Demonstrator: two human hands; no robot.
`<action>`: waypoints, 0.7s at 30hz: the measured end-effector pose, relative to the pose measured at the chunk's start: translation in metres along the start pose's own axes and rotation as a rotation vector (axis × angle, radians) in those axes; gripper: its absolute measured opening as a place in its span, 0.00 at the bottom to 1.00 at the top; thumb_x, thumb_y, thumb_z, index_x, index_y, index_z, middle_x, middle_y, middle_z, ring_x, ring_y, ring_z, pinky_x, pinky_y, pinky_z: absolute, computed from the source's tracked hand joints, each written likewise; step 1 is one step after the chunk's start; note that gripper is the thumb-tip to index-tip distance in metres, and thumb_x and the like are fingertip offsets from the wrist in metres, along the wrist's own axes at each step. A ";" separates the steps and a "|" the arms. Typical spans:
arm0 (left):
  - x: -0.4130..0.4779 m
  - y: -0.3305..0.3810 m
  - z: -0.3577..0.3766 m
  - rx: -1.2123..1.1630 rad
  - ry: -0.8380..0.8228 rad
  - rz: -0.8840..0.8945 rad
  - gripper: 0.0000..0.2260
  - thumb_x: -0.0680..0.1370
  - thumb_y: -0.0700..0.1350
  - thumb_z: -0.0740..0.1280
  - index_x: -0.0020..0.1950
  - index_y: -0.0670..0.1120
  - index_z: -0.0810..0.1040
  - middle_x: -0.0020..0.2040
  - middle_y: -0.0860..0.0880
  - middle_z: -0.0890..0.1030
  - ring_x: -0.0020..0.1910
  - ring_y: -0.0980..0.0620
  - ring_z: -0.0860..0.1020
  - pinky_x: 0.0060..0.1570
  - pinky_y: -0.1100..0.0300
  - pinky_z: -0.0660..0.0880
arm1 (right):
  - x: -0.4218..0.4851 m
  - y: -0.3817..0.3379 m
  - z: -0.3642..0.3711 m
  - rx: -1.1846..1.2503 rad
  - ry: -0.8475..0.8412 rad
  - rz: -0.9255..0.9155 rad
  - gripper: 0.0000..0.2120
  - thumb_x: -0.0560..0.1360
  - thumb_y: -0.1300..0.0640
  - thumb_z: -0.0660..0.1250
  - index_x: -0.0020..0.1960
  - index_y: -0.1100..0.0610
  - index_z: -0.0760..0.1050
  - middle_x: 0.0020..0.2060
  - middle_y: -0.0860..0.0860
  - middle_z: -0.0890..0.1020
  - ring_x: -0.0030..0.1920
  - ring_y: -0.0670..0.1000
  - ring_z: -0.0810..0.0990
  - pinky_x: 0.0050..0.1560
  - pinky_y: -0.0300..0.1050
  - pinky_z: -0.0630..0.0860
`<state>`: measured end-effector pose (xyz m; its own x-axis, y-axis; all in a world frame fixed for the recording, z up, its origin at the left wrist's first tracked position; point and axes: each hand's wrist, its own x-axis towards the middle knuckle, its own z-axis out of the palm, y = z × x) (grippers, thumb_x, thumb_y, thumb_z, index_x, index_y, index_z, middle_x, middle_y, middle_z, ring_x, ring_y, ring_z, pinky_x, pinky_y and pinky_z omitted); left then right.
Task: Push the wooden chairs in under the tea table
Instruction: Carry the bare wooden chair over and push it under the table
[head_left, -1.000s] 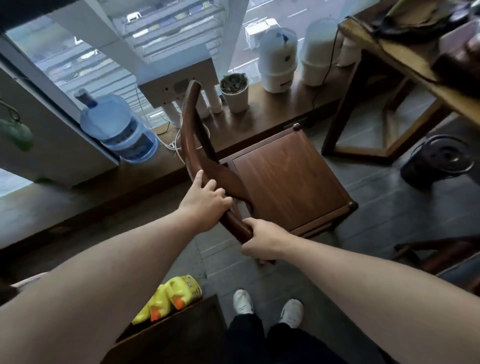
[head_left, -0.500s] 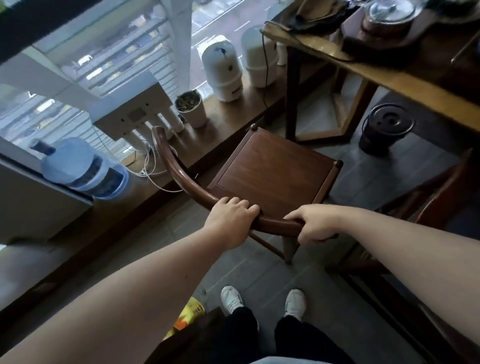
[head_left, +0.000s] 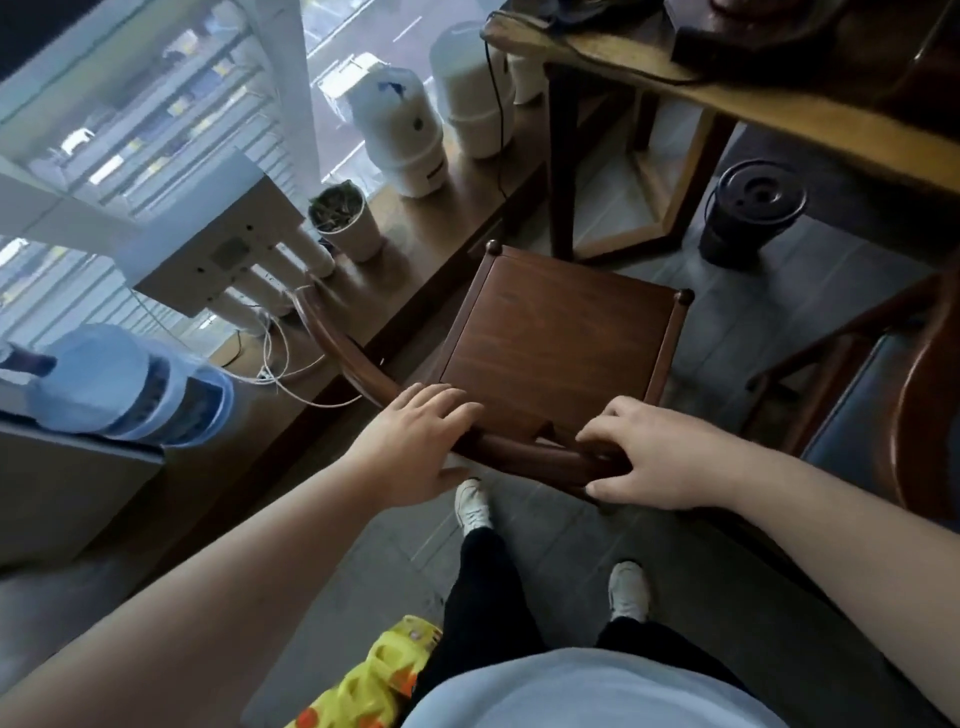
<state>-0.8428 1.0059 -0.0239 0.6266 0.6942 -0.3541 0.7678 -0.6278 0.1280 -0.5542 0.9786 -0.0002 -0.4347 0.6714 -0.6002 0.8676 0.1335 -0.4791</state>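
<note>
the left hand (head_left: 415, 447) lies over the curved back rail (head_left: 524, 457) of the wooden chair (head_left: 561, 343) with its fingers (head_left: 447, 410) spread and loose on top, thumb low on the near side, not clenched round it. the right hand (head_left: 660, 457) is the same way further along the rail: fingers curled lightly over the top, thumb under the near edge, a resting hold, not a tight grip. the rail runs between the two hands and sweeps away past the left hand toward the window ledge (head_left: 426, 249).

the chair stands on the tiled floor (head_left: 810, 291) with its seat pointing toward the bench (head_left: 779, 114), which here is the tea table. its front corners are near the bench's leg frame (head_left: 561, 171) but not yet under the top. beyond the chair's right front corner, under the bench, sits a black bucket (head_left: 748, 213); a second chair (head_left: 904, 395) is close on the chair's right.

this looks like solid hardwood: stiff, fairly heavy, smooth and a bit slick. the back rail is the sensible place to hold, hands well apart for steering. pushing low and level should slide it; the legs may catch on tile joints or knock the bench frame.
</note>
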 end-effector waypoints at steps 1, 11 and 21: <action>0.001 -0.016 0.003 0.010 -0.003 0.004 0.34 0.70 0.59 0.71 0.72 0.51 0.66 0.70 0.47 0.71 0.72 0.44 0.65 0.72 0.43 0.62 | 0.005 -0.007 0.001 0.040 0.021 0.017 0.27 0.72 0.36 0.68 0.68 0.42 0.70 0.61 0.43 0.71 0.58 0.47 0.75 0.59 0.49 0.75; 0.039 -0.071 -0.009 0.227 -0.205 0.216 0.12 0.71 0.48 0.63 0.53 0.50 0.74 0.44 0.50 0.82 0.43 0.43 0.81 0.37 0.53 0.70 | 0.050 -0.046 0.000 0.045 -0.309 0.350 0.23 0.67 0.38 0.71 0.58 0.47 0.77 0.50 0.46 0.81 0.49 0.48 0.80 0.50 0.47 0.79; 0.058 -0.091 -0.025 0.337 -0.311 0.331 0.11 0.74 0.48 0.61 0.55 0.50 0.75 0.45 0.50 0.82 0.43 0.45 0.81 0.37 0.55 0.70 | 0.068 -0.054 0.003 0.123 -0.263 0.454 0.18 0.62 0.44 0.70 0.50 0.49 0.80 0.41 0.48 0.83 0.43 0.50 0.81 0.46 0.50 0.81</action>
<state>-0.8727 1.1119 -0.0323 0.7186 0.3370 -0.6084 0.4202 -0.9074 -0.0062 -0.6316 1.0150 -0.0175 -0.0821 0.4347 -0.8968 0.9544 -0.2247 -0.1963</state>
